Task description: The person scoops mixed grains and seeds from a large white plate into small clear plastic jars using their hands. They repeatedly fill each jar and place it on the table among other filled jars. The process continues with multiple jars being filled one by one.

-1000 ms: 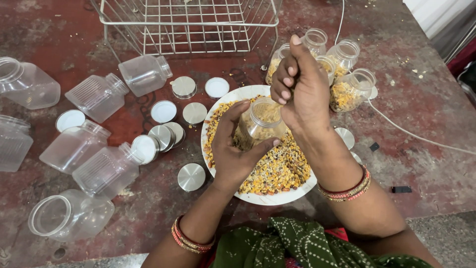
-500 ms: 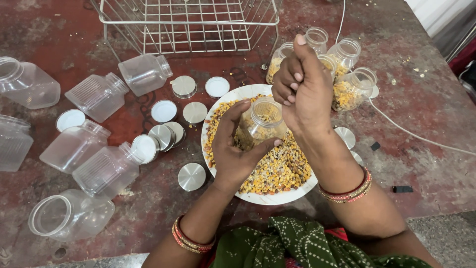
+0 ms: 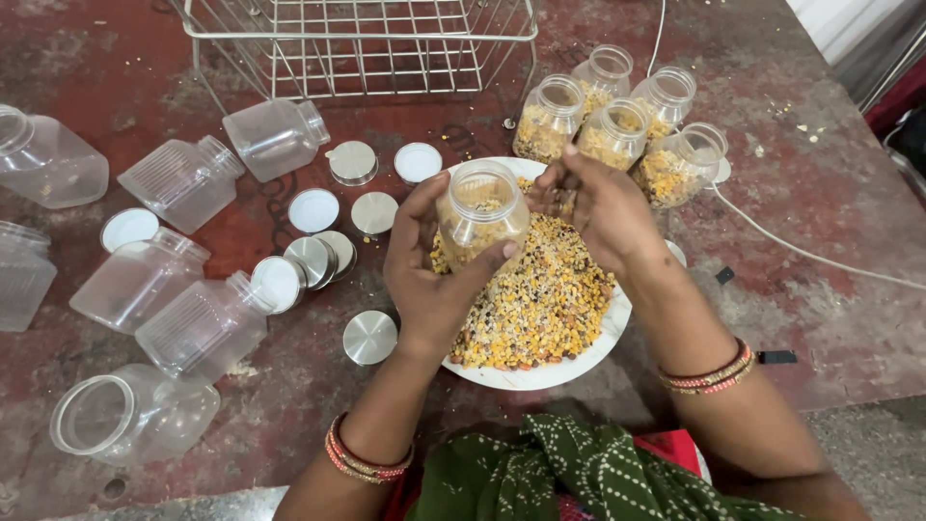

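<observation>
Down from above the jar's mouth, the right hand (image 3: 596, 207) now lies cupped in the mixed lentils and grains (image 3: 540, 304) heaped on the white plate (image 3: 526, 374) near the table's front edge; whether it holds any, I cannot tell. Clasped round its belly by the left hand (image 3: 429, 275), the clear plastic jar (image 3: 479, 214) tilts over the heap, part-filled. It looks light, smooth, a little slippery; gripping the ribbed sides seems safest.

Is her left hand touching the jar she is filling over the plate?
Touching. The head view shows the left hand wrapped around the clear jar, thumb on its front and fingers behind it, above the white plate of mixed grains.
</observation>
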